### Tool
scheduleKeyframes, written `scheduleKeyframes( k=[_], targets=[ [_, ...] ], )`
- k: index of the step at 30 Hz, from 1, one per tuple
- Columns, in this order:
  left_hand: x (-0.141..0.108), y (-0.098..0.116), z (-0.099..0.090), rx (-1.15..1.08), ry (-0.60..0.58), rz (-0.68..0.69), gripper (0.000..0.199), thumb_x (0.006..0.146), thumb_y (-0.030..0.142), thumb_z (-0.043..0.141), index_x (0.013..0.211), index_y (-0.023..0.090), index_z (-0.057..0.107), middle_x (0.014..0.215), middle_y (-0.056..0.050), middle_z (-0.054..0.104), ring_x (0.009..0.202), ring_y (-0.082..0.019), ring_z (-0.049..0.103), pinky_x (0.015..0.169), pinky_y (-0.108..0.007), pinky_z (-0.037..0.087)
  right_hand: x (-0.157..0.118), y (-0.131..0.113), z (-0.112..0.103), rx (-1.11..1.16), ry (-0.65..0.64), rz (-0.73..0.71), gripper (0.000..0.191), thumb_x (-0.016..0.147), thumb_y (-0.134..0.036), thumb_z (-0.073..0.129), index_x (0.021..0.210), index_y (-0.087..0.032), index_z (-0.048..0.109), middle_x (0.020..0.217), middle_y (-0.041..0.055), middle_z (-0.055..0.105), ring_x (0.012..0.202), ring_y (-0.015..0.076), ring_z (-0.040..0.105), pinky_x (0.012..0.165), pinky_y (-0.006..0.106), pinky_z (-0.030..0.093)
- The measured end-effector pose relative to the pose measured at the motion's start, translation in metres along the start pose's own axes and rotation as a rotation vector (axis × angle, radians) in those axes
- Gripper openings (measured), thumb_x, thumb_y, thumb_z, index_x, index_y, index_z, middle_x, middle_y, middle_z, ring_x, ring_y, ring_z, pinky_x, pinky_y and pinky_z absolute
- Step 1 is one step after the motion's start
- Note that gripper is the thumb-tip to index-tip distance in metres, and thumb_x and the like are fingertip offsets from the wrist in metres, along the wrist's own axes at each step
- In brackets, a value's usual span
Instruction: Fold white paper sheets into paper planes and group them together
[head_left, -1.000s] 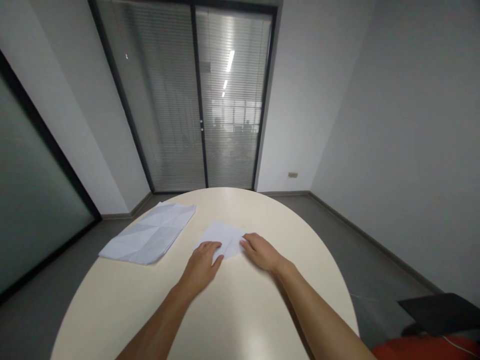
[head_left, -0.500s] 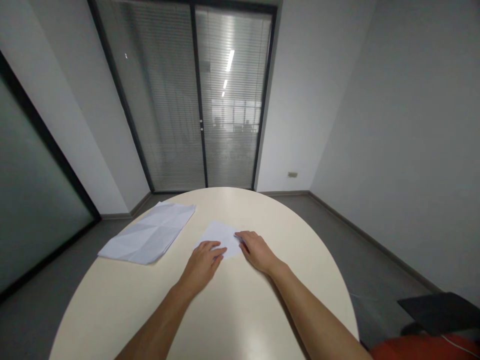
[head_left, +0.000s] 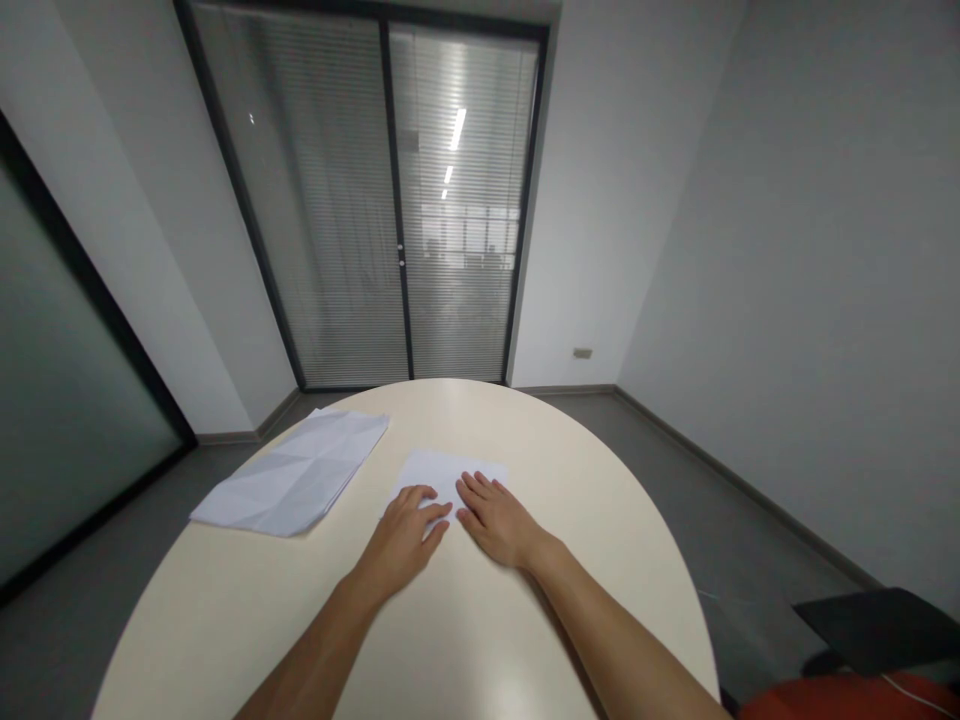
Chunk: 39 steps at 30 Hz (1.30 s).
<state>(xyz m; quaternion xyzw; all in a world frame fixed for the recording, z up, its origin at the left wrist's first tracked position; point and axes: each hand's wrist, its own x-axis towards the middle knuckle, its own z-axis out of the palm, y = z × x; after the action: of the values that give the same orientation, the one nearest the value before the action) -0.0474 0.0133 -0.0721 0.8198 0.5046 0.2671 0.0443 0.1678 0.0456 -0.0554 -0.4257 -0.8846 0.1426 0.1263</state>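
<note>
Head view: both hands (head_left: pixel 405 537) (head_left: pixel 501 523) touch paper (head_left: pixel 436 467) well inside the table's edge (head_left: pixel 655 508).

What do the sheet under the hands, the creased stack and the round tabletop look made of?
White sheet: matte paper, thin and straight-edged.
Creased stack: probably paper too; fold lines cross its dull surface.
Round tabletop: smooth, cream, semi-gloss, perhaps laminate; it shows a soft glare.

Showing bluish white on the small sheet (head_left: pixel 442 466) and the larger papers (head_left: pixel 300 475). Spreading cream across the tabletop (head_left: pixel 592 490). Striping the blinds (head_left: pixel 337 220) in fine grey lines. Displaying black on the door frame (head_left: pixel 394 170), pale grey on the wall (head_left: pixel 810 260), dark grey on the floor (head_left: pixel 712 500).
</note>
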Motion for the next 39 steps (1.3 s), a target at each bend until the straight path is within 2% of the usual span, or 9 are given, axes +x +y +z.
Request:
scheduleKeyframes(
  k=[4, 6, 9, 14, 18, 23, 29, 36, 39],
  targets=[
    [-0.001, -0.003, 0.005, 0.004, -0.009, 0.006, 0.031, 0.098, 0.026, 0.053, 0.123, 0.024, 0.071, 0.143, -0.01, 0.059, 0.133, -0.027, 0.052, 0.115, -0.049, 0.041, 0.001, 0.001, 0.003, -0.042, 0.006, 0.144, 0.067, 0.104, -0.049, 0.033, 0.158, -0.01, 0.031, 0.165, 0.017, 0.023, 0.154, 0.0324, 0.018, 0.124, 0.051, 0.018],
    [-0.001, -0.003, 0.005, 0.018, -0.026, 0.001, 0.031, 0.098, 0.028, 0.053, 0.124, 0.024, 0.07, 0.144, -0.01, 0.059, 0.135, -0.028, 0.052, 0.116, -0.051, 0.04, 0.001, 0.0, 0.003, -0.046, 0.007, 0.18, 0.07, 0.103, -0.05, 0.035, 0.159, -0.009, 0.03, 0.165, 0.0177, 0.021, 0.155, 0.0326, 0.016, 0.124, 0.051, 0.017],
    [-0.001, 0.0, 0.0, 0.027, -0.038, 0.013, 0.03, 0.098, 0.029, 0.055, 0.124, 0.026, 0.07, 0.138, -0.009, 0.064, 0.129, -0.027, 0.056, 0.112, -0.05, 0.043, 0.001, -0.001, 0.002, -0.044, 0.005, 0.201, 0.072, 0.101, -0.052, 0.037, 0.159, -0.009, 0.03, 0.165, 0.0173, 0.022, 0.155, 0.0325, 0.016, 0.124, 0.052, 0.014],
    [-0.001, 0.006, -0.008, 0.008, -0.085, 0.061, 0.03, 0.096, 0.029, 0.059, 0.124, 0.03, 0.07, 0.127, -0.008, 0.068, 0.122, -0.026, 0.059, 0.107, -0.047, 0.047, 0.0, 0.001, -0.001, -0.044, 0.006, 0.22, 0.079, 0.098, -0.065, 0.036, 0.159, -0.014, 0.031, 0.166, 0.0159, 0.021, 0.155, 0.0348, 0.014, 0.123, 0.058, 0.005],
    [-0.002, 0.005, -0.003, 0.001, -0.118, 0.071, 0.031, 0.097, 0.03, 0.057, 0.125, 0.024, 0.069, 0.143, -0.01, 0.059, 0.137, -0.029, 0.05, 0.116, -0.051, 0.04, -0.001, 0.006, -0.001, -0.039, -0.006, 0.24, 0.082, 0.097, -0.07, 0.036, 0.159, -0.017, 0.032, 0.167, 0.0146, 0.018, 0.155, 0.036, 0.011, 0.123, 0.06, 0.006],
    [-0.004, -0.001, 0.004, 0.0, -0.125, 0.08, 0.031, 0.097, 0.032, 0.057, 0.125, 0.024, 0.068, 0.148, -0.008, 0.057, 0.141, -0.03, 0.047, 0.118, -0.053, 0.037, -0.001, 0.016, -0.001, -0.06, 0.025, 0.326, 0.066, 0.102, -0.055, 0.036, 0.158, -0.021, 0.034, 0.167, 0.0139, 0.019, 0.155, 0.0364, 0.011, 0.121, 0.061, 0.01],
    [-0.007, -0.003, 0.007, 0.005, -0.107, 0.074, 0.033, 0.096, 0.033, 0.06, 0.126, 0.024, 0.067, 0.148, -0.008, 0.056, 0.141, -0.03, 0.046, 0.118, -0.052, 0.037, 0.001, 0.025, 0.0, -0.116, 0.113, 0.375, 0.054, 0.103, -0.04, 0.037, 0.153, -0.019, 0.043, 0.165, 0.0155, 0.028, 0.154, 0.037, 0.018, 0.12, 0.06, 0.018],
    [-0.007, -0.004, 0.008, -0.016, -0.117, 0.076, 0.034, 0.095, 0.033, 0.06, 0.128, 0.026, 0.067, 0.147, -0.007, 0.058, 0.141, -0.031, 0.047, 0.118, -0.055, 0.036, 0.005, 0.037, 0.002, -0.146, 0.234, 0.401, 0.044, 0.101, -0.032, 0.042, 0.141, -0.022, 0.057, 0.158, 0.014, 0.042, 0.148, 0.0356, 0.03, 0.117, 0.057, 0.027],
    [-0.007, -0.003, 0.005, -0.028, -0.127, 0.1, 0.034, 0.095, 0.034, 0.062, 0.127, 0.028, 0.068, 0.144, -0.007, 0.06, 0.142, -0.031, 0.045, 0.118, -0.054, 0.036, 0.007, 0.045, 0.003, -0.155, 0.282, 0.381, 0.043, 0.098, -0.03, 0.046, 0.138, -0.021, 0.06, 0.151, 0.0141, 0.051, 0.147, 0.0319, 0.032, 0.119, 0.055, 0.025]
  ],
)
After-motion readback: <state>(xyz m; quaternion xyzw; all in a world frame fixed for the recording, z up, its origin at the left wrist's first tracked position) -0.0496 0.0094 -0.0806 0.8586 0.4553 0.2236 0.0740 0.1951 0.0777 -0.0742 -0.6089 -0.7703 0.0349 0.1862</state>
